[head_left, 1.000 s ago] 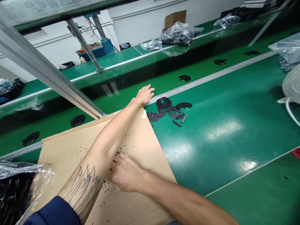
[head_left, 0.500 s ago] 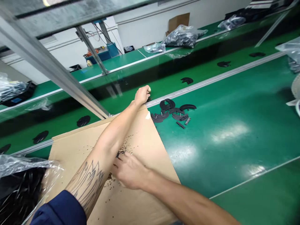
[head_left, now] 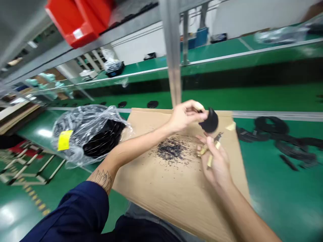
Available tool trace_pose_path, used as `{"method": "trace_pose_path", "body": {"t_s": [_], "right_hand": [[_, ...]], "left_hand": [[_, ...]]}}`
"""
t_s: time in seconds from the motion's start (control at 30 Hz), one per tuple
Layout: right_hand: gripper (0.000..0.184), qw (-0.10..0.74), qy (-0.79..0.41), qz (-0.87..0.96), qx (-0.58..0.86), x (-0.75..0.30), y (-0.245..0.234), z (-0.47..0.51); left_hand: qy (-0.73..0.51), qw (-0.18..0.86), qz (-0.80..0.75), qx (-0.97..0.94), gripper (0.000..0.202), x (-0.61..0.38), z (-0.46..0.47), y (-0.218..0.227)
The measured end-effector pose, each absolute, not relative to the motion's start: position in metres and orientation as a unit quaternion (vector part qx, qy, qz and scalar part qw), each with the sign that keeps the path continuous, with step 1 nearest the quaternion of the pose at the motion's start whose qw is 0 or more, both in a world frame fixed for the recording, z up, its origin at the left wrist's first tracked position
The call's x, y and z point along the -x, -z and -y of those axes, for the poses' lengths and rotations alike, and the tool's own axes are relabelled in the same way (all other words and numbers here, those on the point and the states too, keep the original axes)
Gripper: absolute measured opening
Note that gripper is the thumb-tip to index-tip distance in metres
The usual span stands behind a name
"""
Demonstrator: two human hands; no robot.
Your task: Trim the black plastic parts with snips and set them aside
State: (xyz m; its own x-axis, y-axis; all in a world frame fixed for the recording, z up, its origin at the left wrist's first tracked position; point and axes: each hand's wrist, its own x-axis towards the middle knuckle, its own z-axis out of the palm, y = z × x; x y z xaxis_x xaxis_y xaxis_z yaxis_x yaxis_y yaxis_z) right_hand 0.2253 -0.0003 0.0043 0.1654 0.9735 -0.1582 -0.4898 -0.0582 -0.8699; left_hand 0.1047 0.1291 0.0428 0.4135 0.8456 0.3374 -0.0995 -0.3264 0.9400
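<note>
My left hand (head_left: 186, 116) is closed on a black curved plastic part (head_left: 211, 121) and holds it up above the far right of the cardboard sheet (head_left: 156, 188). Just below it, my right hand (head_left: 219, 164) is wrapped round small cutting pliers (head_left: 210, 160) with yellow handles. Their metal jaws point up towards the part without visibly touching it. A scatter of tiny black bits (head_left: 171, 149) lies on the cardboard, left of the pliers. More curved black parts (head_left: 271, 126) are heaped on the green bench at the right, blurred by motion.
A clear plastic bag (head_left: 75, 131) of black parts stands left of the cardboard. Several black parts (head_left: 152, 104) lie along the green belt behind. A metal post (head_left: 173, 60) rises at the far edge, and a red bin (head_left: 80, 20) hangs overhead.
My view has swung left. My left hand has come back from the belt with a black part in it. My right hand has lifted off the bits and now shows the pliers.
</note>
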Motion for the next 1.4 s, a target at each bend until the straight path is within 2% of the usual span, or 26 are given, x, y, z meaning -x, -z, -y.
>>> {"method": "trace_pose_path", "body": {"t_s": [0.13,0.23,0.3,0.43,0.5,0.6,0.67,0.77,0.87,0.9,0.97,1.03,1.1,1.23,1.4], "right_hand": [[0.038,0.560,-0.674,0.272,0.398,-0.217,-0.017,0.003],[0.030,0.506,-0.703,0.311,0.391,-0.211,-0.022,0.009],[0.033,0.462,-0.711,0.342,0.406,-0.208,-0.022,0.011],[0.046,0.379,-0.679,0.418,0.469,-0.203,-0.016,0.010],[0.048,0.372,-0.659,0.440,0.484,-0.201,-0.013,0.009],[0.050,0.392,-0.642,0.433,0.497,-0.202,-0.013,0.009],[0.051,0.407,-0.635,0.418,0.507,-0.204,-0.015,0.007],[0.051,0.436,-0.628,0.388,0.514,-0.206,-0.013,0.007],[0.046,0.457,-0.628,0.375,0.505,-0.207,-0.009,0.008],[0.044,0.459,-0.630,0.378,0.499,-0.207,-0.007,0.009],[0.042,0.457,-0.634,0.388,0.489,-0.208,-0.006,0.010],[0.042,0.452,-0.638,0.391,0.485,-0.208,-0.007,0.011],[0.043,0.447,-0.645,0.386,0.485,-0.207,-0.008,0.013],[0.043,0.441,-0.664,0.360,0.485,-0.204,-0.010,0.016],[0.040,0.440,-0.670,0.344,0.489,-0.203,-0.008,0.019]], "left_hand": [[-0.439,0.563,-0.288,-0.638,0.029,-0.054,-0.074,-0.024],[-0.442,0.546,-0.309,-0.642,0.025,-0.018,-0.050,-0.015],[-0.428,0.509,-0.314,-0.677,0.022,-0.001,-0.039,-0.012],[-0.366,0.377,-0.292,-0.799,0.013,0.018,-0.022,-0.014],[-0.313,0.296,-0.314,-0.846,0.018,0.034,-0.017,-0.022],[-0.180,0.113,-0.494,-0.843,0.022,0.078,-0.020,-0.036],[-0.067,-0.018,-0.658,-0.750,0.024,0.112,-0.026,-0.044],[0.008,-0.077,-0.754,-0.652,0.018,0.151,-0.033,-0.050],[-0.003,-0.088,-0.757,-0.647,0.020,0.163,-0.027,-0.054],[-0.042,-0.085,-0.754,-0.650,0.023,0.162,-0.023,-0.054],[-0.203,-0.032,-0.727,-0.656,0.026,0.153,-0.014,-0.055],[-0.393,0.084,-0.651,-0.644,0.027,0.137,-0.009,-0.054],[-0.501,0.197,-0.565,-0.625,0.029,0.116,-0.007,-0.051],[-0.538,0.332,-0.462,-0.622,0.033,0.065,-0.012,-0.038],[-0.485,0.428,-0.407,-0.645,0.033,0.019,-0.019,-0.021]]}}
